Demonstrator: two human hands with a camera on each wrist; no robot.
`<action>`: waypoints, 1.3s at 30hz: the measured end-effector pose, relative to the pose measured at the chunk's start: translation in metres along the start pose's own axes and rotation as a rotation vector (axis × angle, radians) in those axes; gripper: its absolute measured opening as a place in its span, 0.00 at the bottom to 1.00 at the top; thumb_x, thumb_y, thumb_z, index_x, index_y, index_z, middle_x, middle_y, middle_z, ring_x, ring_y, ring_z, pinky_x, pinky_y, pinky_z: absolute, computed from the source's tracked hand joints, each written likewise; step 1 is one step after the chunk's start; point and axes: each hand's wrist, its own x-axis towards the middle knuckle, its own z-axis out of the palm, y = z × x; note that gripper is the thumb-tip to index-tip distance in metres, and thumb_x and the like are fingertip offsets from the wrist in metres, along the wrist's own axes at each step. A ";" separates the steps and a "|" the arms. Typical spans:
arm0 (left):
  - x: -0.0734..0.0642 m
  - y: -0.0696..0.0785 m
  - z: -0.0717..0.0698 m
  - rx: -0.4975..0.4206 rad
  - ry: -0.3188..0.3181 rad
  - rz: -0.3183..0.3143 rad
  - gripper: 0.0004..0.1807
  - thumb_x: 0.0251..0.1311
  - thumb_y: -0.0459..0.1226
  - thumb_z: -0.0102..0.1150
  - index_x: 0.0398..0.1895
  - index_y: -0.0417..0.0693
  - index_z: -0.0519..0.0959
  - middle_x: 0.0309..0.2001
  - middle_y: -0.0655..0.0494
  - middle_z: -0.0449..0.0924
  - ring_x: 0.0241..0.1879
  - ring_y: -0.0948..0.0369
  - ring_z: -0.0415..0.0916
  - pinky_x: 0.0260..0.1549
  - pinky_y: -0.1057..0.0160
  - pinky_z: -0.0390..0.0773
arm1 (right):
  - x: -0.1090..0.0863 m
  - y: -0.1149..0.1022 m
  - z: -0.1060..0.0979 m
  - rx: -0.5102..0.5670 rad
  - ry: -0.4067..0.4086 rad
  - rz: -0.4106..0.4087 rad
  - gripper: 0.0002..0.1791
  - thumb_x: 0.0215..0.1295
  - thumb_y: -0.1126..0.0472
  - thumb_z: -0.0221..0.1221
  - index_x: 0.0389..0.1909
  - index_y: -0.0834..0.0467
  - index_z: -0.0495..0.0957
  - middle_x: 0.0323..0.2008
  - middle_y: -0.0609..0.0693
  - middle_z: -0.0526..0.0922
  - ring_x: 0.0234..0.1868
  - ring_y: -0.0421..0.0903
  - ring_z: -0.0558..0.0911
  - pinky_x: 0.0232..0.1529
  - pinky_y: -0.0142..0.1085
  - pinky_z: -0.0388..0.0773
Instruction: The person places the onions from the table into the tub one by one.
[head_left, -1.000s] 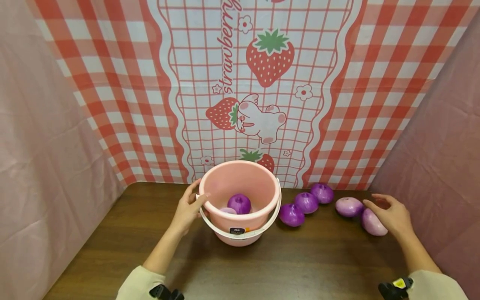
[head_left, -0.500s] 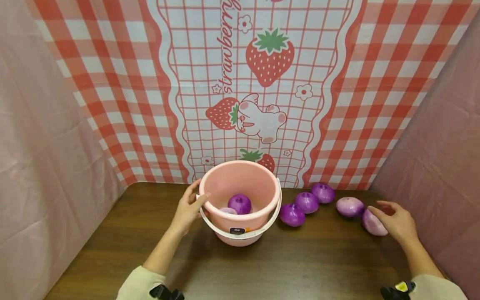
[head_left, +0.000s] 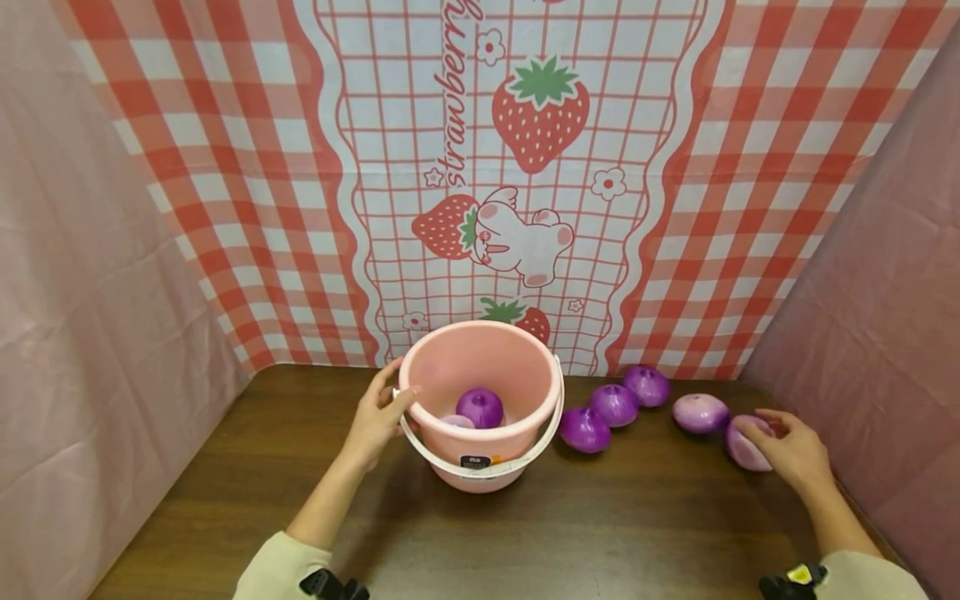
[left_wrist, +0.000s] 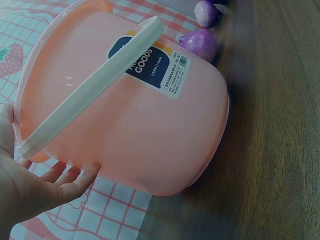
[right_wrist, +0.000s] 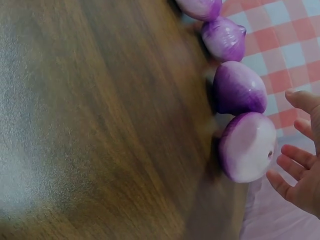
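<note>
A pink bucket stands on the table, its white handle hanging across the front. My left hand holds the bucket's left rim, thumb over the edge and fingers against the outer wall. Inside lie a purple onion and a paler one, partly hidden by the rim. At the far right my right hand is spread beside a pale pink-purple onion, its thumb overlapping it in the head view. In the right wrist view, a gap shows between the fingers and that pale onion.
Another pale onion lies just left of the one by my right hand. Three dark purple onions run in a slanting row between it and the bucket. A strawberry-printed checked cloth hangs behind the wooden table, with pink cloth at both sides.
My right hand has shifted a little right and toward the front edge, and its thumb now overlaps the rightmost onion. The left hand and bucket have stayed put.
</note>
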 end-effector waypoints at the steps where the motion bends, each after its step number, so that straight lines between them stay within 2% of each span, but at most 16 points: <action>1: 0.000 0.000 0.000 -0.001 -0.001 0.000 0.32 0.63 0.33 0.53 0.69 0.56 0.58 0.46 0.37 0.71 0.27 0.64 0.77 0.29 0.61 0.85 | 0.000 0.001 0.001 -0.002 -0.002 -0.003 0.36 0.63 0.42 0.54 0.57 0.71 0.67 0.52 0.76 0.71 0.49 0.68 0.73 0.34 0.36 0.68; 6: 0.000 0.001 0.000 -0.004 0.000 0.000 0.32 0.62 0.33 0.53 0.69 0.55 0.58 0.47 0.35 0.71 0.28 0.64 0.77 0.29 0.62 0.85 | 0.001 0.006 0.005 -0.003 -0.009 -0.006 0.37 0.63 0.43 0.53 0.58 0.72 0.65 0.51 0.76 0.71 0.49 0.69 0.72 0.36 0.41 0.69; 13: 0.000 0.001 0.000 -0.005 0.003 0.001 0.32 0.63 0.33 0.53 0.69 0.55 0.58 0.48 0.34 0.70 0.28 0.65 0.77 0.29 0.63 0.85 | 0.000 0.008 0.011 -0.003 0.033 -0.022 0.37 0.61 0.45 0.57 0.56 0.73 0.67 0.48 0.77 0.73 0.46 0.68 0.74 0.33 0.38 0.70; 16: 0.000 0.001 0.001 -0.004 0.004 0.002 0.32 0.63 0.33 0.53 0.69 0.56 0.58 0.48 0.34 0.70 0.28 0.65 0.77 0.28 0.63 0.85 | 0.000 0.008 0.011 -0.001 0.038 -0.017 0.37 0.61 0.45 0.57 0.56 0.74 0.66 0.50 0.78 0.71 0.47 0.70 0.72 0.39 0.49 0.73; 20: 0.000 0.001 0.001 -0.002 0.008 -0.002 0.32 0.63 0.33 0.53 0.69 0.56 0.58 0.48 0.35 0.71 0.28 0.65 0.77 0.28 0.64 0.84 | 0.000 0.012 0.010 -0.013 0.033 -0.010 0.38 0.61 0.45 0.57 0.56 0.76 0.65 0.53 0.80 0.67 0.49 0.73 0.69 0.47 0.60 0.69; 33: 0.000 0.001 0.000 -0.005 0.006 -0.001 0.32 0.62 0.33 0.53 0.69 0.56 0.58 0.47 0.35 0.71 0.27 0.65 0.77 0.27 0.63 0.84 | 0.000 0.020 0.017 -0.012 -0.046 0.077 0.45 0.61 0.44 0.56 0.64 0.75 0.52 0.58 0.82 0.58 0.55 0.76 0.62 0.54 0.65 0.62; 39: 0.000 0.000 0.001 -0.004 0.007 0.002 0.32 0.62 0.33 0.53 0.69 0.56 0.58 0.46 0.36 0.71 0.27 0.65 0.77 0.27 0.63 0.85 | 0.000 0.021 0.020 -0.008 -0.033 0.084 0.45 0.60 0.47 0.58 0.64 0.75 0.52 0.58 0.81 0.58 0.55 0.75 0.62 0.53 0.63 0.63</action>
